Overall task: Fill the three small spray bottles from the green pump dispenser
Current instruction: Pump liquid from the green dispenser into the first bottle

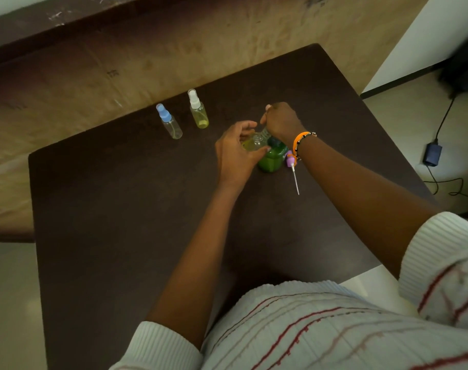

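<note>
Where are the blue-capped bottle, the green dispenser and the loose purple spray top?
blue-capped bottle (169,121): head view, upper body below the cap.
green dispenser (272,161): head view, green body.
purple spray top (290,159): head view, purple collar above its tube.

Three small spray bottles: a blue-capped one (169,121) and a white-capped one (198,109) standing, one uncapped (255,141) in hand; one green pump dispenser (272,158); one loose purple spray cap (291,161); two hands (234,153) (280,120)

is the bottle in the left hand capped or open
Open. The bottle held by the left hand has a bare threaded neck, and its purple spray top lies on the table beside the green dispenser.
</note>
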`<state>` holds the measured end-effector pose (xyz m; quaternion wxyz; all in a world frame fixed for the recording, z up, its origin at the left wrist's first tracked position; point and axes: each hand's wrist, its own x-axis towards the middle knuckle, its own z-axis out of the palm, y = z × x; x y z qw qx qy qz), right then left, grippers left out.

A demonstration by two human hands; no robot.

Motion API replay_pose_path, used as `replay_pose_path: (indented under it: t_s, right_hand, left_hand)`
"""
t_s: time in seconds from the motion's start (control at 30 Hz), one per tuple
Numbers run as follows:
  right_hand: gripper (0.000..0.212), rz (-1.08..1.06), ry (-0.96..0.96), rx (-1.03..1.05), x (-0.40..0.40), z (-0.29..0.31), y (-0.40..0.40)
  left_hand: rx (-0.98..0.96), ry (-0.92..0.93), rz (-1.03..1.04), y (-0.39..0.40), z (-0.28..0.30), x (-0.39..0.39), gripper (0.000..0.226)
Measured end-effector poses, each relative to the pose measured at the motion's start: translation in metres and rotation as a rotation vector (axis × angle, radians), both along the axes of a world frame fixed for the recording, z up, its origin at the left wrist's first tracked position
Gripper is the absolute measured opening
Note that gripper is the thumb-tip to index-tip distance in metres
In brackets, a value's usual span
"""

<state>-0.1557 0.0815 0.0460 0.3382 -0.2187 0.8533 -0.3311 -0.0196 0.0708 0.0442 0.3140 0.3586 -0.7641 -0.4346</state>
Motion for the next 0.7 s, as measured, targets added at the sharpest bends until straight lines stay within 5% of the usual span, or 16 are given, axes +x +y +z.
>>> replay_pose_path:
  t_s: [0.7]
  right_hand:
    - [0.056, 0.050, -0.007, 0.020, -0.0083, -0.0050, -0.0024]
  left_hand:
    - [-0.008, 0.009, 0.003, -0.0017, 0.0026, -0.0010, 0.052]
